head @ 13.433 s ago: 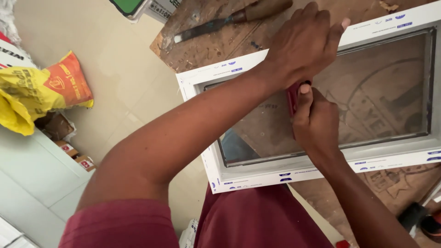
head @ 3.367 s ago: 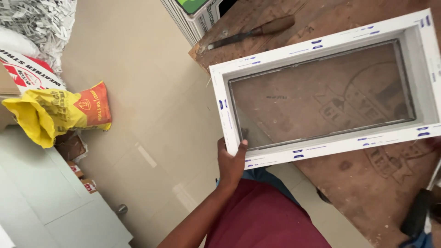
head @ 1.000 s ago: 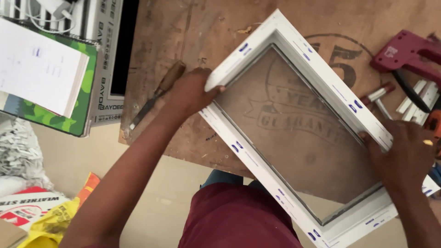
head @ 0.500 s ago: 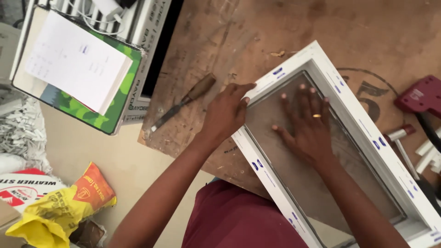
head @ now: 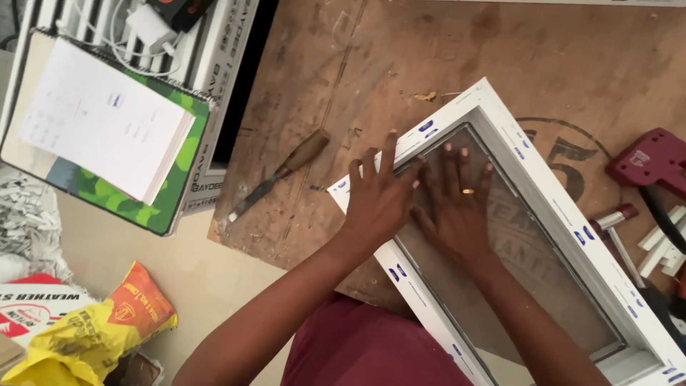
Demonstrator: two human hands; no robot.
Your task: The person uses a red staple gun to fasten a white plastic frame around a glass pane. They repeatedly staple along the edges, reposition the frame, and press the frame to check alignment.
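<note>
Both your hands lie flat and spread, gripping nothing; your left hand (head: pixel 379 204) presses the white window frame (head: pixel 543 193) at its left corner, your right hand (head: pixel 457 211) on the glass pane (head: pixel 529 279); a chisel (head: pixel 279 175) rests just left on the wooden workbench (head: pixel 400 50).

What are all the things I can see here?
white plastic window frame with glass pane: one, white, lying on the bench
worn brown wooden workbench: one, brown, beneath the frame
wooden-handled chisel: one, brown and grey, left of the frame
green spiral notebook with white pages: one, upper left
dark red power tool: one, right edge
yellow and orange plastic bag: one, lower left floor
left hand: on the frame's corner
right hand: flat on the glass, ring on one finger
</note>
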